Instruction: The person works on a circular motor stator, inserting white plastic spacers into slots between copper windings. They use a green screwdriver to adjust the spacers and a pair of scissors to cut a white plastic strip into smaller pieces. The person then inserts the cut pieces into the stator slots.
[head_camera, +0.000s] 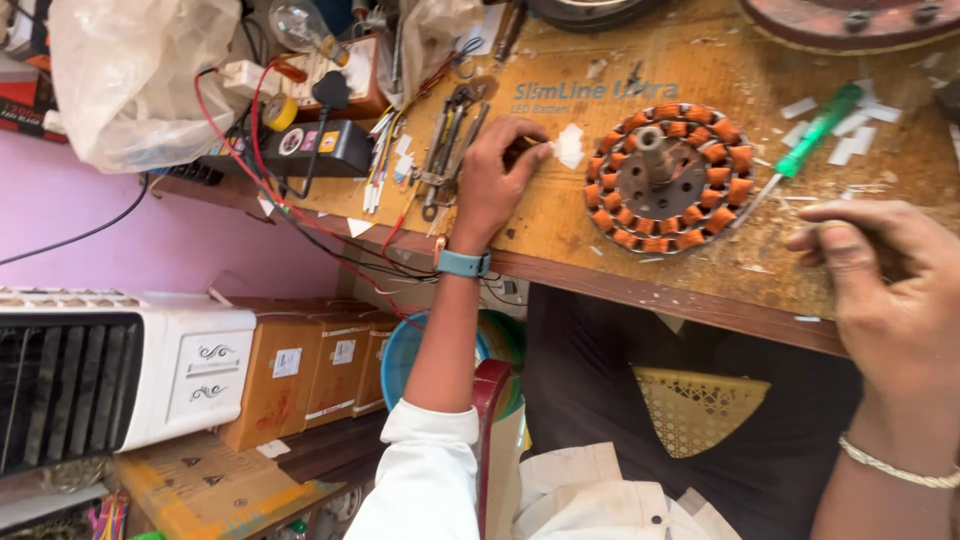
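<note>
A round fan stator (667, 178) with copper-orange coils and a grey centre shaft lies on the wooden workbench (640, 280). My left hand (497, 180) rests on the bench just left of it, fingertips pinching near a small white paper piece (569, 146). A teal watch sits on that wrist. My right hand (885, 275) hovers at the bench's near edge, right of the stator, fingers curled; whether it holds anything is hidden. A green-handled screwdriver (815, 132) lies right of the stator.
White paper scraps (850, 135) litter the bench's right side. Pliers and tools (450, 140), red and black wires, a black meter box (310, 148) and a plastic bag (130, 80) crowd the left. Below stand a white cooler (110, 375), cardboard boxes (300, 375) and a yellow basket (695, 405).
</note>
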